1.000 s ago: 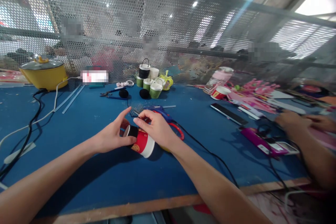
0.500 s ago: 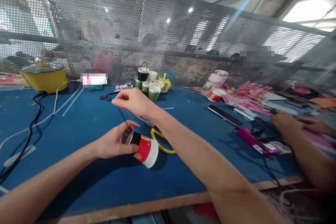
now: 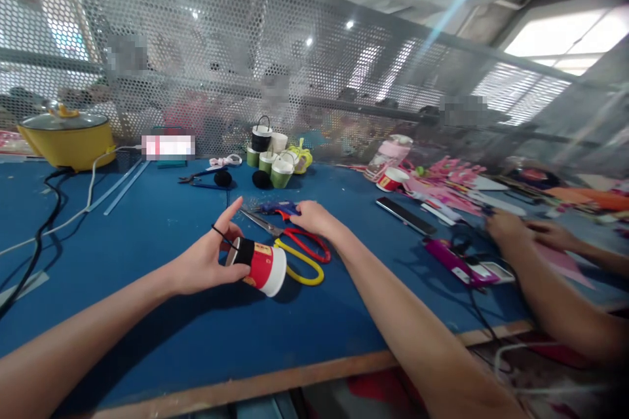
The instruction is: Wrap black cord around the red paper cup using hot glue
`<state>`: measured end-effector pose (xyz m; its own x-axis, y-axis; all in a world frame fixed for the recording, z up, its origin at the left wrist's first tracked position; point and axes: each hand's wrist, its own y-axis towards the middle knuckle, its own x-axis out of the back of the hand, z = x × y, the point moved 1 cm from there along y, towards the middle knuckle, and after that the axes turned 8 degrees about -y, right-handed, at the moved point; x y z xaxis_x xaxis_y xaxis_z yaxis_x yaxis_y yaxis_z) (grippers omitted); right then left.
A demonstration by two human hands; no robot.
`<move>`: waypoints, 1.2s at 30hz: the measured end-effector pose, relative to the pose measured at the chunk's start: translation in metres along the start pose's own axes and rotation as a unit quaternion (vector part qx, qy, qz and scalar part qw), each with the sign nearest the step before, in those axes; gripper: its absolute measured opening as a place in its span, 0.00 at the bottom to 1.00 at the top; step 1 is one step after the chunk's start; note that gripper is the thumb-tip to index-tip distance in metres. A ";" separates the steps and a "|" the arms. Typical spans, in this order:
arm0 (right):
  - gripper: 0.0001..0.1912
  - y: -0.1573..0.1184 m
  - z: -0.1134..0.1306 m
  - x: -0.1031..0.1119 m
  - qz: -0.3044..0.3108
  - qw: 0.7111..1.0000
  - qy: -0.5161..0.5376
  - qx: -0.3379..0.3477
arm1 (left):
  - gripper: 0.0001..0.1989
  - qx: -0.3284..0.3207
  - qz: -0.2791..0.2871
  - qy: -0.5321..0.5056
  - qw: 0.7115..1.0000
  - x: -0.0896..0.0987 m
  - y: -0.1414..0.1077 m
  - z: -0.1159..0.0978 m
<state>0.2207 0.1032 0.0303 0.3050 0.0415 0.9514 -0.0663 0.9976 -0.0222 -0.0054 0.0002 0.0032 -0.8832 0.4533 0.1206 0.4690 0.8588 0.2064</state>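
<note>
My left hand grips a paper cup lying on its side, its white base to the right. The cup is red and white with a black band round its rim end, and a thin black cord loops out from there. My right hand has its fingers closed at the back end of a blue glue gun with an orange trigger. Between the hands lie scissors with one red and one yellow handle, blades pointing away to the left.
Behind are green and black small cups, black yarn balls and pliers. A yellow pot stands at left with cables. To the right lie a phone, a purple device and pink pieces; a co-worker's hands work there.
My right hand has moved from above the cup, by the cord, down and right to the glue gun. My left hand still holds the cup, its index finger now raised. The view shifted slightly.
</note>
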 end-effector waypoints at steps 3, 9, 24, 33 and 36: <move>0.12 0.003 -0.005 -0.014 0.029 0.999 -0.016 -0.021 | 0.49 -0.013 -0.009 0.023 1.000 0.000 0.000 -0.001; 0.18 -0.008 -0.002 -0.001 -0.038 0.997 0.060 -0.025 | 0.49 -0.012 -0.009 0.057 0.998 0.007 0.001 0.000; 0.12 -0.096 0.028 0.037 0.073 0.971 0.182 0.137 | 0.49 0.041 -0.044 -0.018 0.998 0.027 0.009 0.007; 0.08 -0.103 0.031 0.030 0.028 0.973 0.088 0.212 | 0.47 0.051 -0.054 0.021 0.997 0.028 0.008 0.007; 0.10 -0.103 0.031 0.029 0.014 0.974 0.065 0.217 | 0.46 0.043 -0.053 0.025 0.997 0.028 0.008 0.008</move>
<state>0.2066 0.0003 0.0702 0.4135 0.1042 0.9045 -0.4629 0.8795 0.1103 -0.0264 0.0221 0.0009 -0.9248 0.3490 0.1517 0.3692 0.9193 0.1363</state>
